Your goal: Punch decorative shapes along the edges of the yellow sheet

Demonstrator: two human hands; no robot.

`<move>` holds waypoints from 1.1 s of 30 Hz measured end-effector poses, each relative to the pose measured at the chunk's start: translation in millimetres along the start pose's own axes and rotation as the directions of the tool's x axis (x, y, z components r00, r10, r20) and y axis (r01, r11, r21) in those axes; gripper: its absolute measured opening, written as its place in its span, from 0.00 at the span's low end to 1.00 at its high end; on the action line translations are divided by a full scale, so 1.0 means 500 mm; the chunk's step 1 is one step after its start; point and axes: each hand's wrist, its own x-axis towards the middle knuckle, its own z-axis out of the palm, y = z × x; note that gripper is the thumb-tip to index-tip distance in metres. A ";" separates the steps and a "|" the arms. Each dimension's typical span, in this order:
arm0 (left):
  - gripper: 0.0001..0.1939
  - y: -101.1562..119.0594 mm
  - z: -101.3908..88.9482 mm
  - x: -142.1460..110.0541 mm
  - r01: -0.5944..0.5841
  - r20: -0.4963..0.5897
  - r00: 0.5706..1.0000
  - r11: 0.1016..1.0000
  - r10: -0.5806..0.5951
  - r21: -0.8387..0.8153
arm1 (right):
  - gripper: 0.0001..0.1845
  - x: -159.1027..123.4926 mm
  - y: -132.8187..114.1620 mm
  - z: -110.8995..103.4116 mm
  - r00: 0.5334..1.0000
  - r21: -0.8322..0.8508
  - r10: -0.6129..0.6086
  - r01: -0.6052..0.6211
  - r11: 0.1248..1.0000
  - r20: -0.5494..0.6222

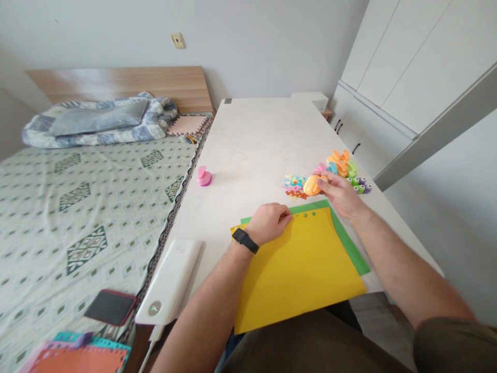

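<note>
My left hand (268, 224), with a dark watch on the wrist, is closed at the top edge of a yellow paper sheet (303, 264). Small punched holes run along that edge. A green sheet (354, 252) lies beneath the yellow one and shows at its top and right. In my right hand (341, 192) is an orange craft punch (311, 185), raised over the table just beyond the papers. Small coloured paper cut-outs (294, 182) lie in a pile left of the punch.
More craft punches (341, 163) stand clustered at the table's right edge. A pink punch (204, 176) stands alone on the left. Nearer me, a white power bank (171, 280) with a cable lies by the table's left edge. Beside it, the bed holds a dark tablet-like object (111, 306) and coloured sheets (83, 360).
</note>
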 end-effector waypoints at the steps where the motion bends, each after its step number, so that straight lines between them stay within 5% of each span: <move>1: 0.10 0.001 0.000 0.000 -0.002 -0.001 1.000 1.000 0.002 0.001 | 0.21 -0.001 -0.001 0.002 1.000 -0.025 -0.027 0.027 0.999 0.000; 10: 0.10 0.000 0.000 0.000 -0.013 -0.011 1.000 1.000 0.013 0.015 | 0.30 -0.003 0.006 0.013 0.981 -0.216 -0.190 0.179 0.960 -0.030; 18: 0.10 0.005 -0.005 0.000 -0.001 0.007 1.000 1.000 0.001 0.008 | 0.25 -0.004 -0.001 0.010 0.997 -0.142 -0.070 0.066 0.988 -0.018; 23: 0.10 0.010 -0.009 0.000 -0.003 0.035 0.999 1.000 0.004 -0.025 | 0.19 -0.009 -0.018 0.000 0.991 -0.058 0.115 -0.111 0.992 0.073; 28: 0.10 0.015 -0.012 -0.003 -0.035 0.066 0.997 0.996 0.040 -0.078 | 0.15 -0.018 -0.025 -0.007 0.941 -0.001 0.282 -0.287 0.958 0.187; 33: 0.10 0.015 -0.011 -0.003 -0.050 0.103 0.993 0.996 0.057 -0.073 | 0.18 -0.034 -0.024 0.010 0.826 -0.038 0.392 -0.413 0.910 0.405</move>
